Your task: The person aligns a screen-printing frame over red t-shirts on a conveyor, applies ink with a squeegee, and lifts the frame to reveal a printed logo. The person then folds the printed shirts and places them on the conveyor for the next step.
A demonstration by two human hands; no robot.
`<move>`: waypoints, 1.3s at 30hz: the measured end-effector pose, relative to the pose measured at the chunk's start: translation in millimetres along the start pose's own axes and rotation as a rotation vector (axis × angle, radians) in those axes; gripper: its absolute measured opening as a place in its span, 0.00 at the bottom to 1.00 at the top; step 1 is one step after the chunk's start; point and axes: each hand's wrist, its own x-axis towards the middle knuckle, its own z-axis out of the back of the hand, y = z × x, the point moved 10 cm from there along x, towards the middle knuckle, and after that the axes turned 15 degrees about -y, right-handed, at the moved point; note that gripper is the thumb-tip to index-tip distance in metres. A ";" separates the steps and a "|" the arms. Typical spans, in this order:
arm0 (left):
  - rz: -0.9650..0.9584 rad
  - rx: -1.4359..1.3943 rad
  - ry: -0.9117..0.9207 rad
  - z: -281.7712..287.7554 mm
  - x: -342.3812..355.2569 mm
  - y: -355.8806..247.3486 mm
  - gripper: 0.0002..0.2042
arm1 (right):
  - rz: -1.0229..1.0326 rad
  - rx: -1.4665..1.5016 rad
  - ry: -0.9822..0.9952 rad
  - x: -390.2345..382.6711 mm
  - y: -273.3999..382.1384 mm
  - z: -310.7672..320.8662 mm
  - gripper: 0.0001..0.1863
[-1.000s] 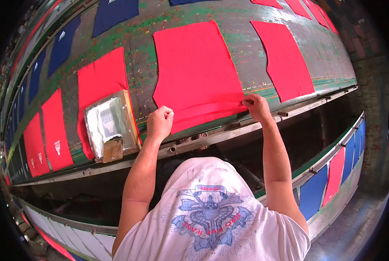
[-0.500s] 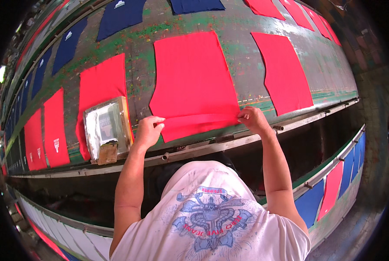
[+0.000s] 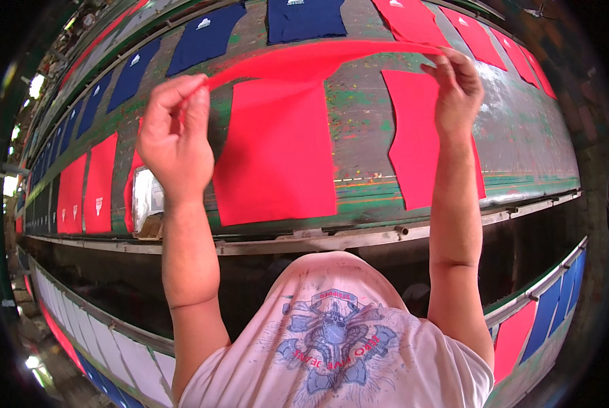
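Note:
Both of my hands are raised over the long table [image 3: 359, 129], holding up a red fabric panel [image 3: 304, 58] stretched between them. My left hand [image 3: 178, 136] pinches one end of its edge between thumb and fingers. At the other end, my right hand [image 3: 456, 88] grips the edge in the same way. The raised cloth sags toward the middle. Beneath it a red panel [image 3: 277, 163] lies flat with a shadow on its left side; I cannot tell whether the two are joined. Another red panel [image 3: 413, 136] lies to the right, partly behind my right forearm.
A printing screen [image 3: 146, 197] sits at the table's near edge, partly hidden by my left arm. Navy panels [image 3: 206, 37] with white prints lie along the far side. A metal rail [image 3: 359, 238] edges the table. Red and blue panels [image 3: 515, 340] cover another table at lower right.
Both hands have risen and moved away from me and farther apart, lifting the red cloth from the table. The view has shifted a little, and my left arm now covers part of the printing screen.

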 end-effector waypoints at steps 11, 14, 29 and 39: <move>0.166 0.070 0.394 -110.2 -192.5 30.3 0.04 | -0.130 -0.424 -0.073 -48.9 -9.4 216.5 0.08; 0.225 0.059 0.530 -117.6 -248.8 41.2 0.04 | -0.290 -0.467 -0.070 -94.3 -35.4 273.4 0.07; -0.013 0.636 0.878 -80.6 -334.9 99.4 0.04 | -0.417 -0.819 0.062 -194.1 -67.7 234.2 0.16; -0.034 0.295 0.577 -30.1 -260.2 68.7 0.15 | -1.582 -0.276 0.154 -392.3 -143.4 11.2 0.25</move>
